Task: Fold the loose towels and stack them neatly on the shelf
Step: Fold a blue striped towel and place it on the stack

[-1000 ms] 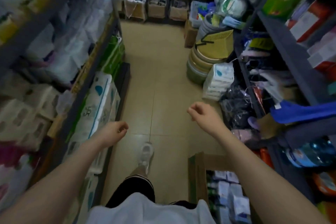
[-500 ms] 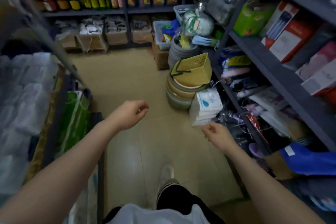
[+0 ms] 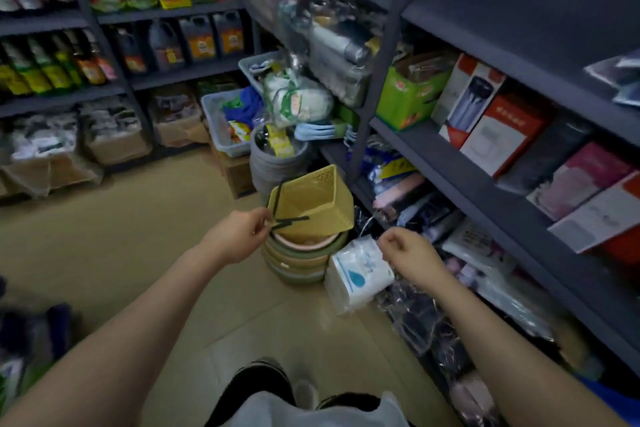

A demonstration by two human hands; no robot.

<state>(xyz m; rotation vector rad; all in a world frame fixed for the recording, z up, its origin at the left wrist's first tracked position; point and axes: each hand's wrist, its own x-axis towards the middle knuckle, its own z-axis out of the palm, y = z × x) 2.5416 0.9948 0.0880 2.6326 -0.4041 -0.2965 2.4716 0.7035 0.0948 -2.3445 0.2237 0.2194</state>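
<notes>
Since the earlier pictures the view has swung right and forward, so the yellow basket and the right-hand shelf now sit much closer, and both arms reach toward them. The left hand hangs in front of the basket's dark handle, fingers loosely curled; whether it touches the handle cannot be told. The right hand, fingers also loosely curled and holding nothing, hovers just above a white tissue pack on the floor. Folded cloth items that may be the towels lie on the lower shelf, beside the basket.
</notes>
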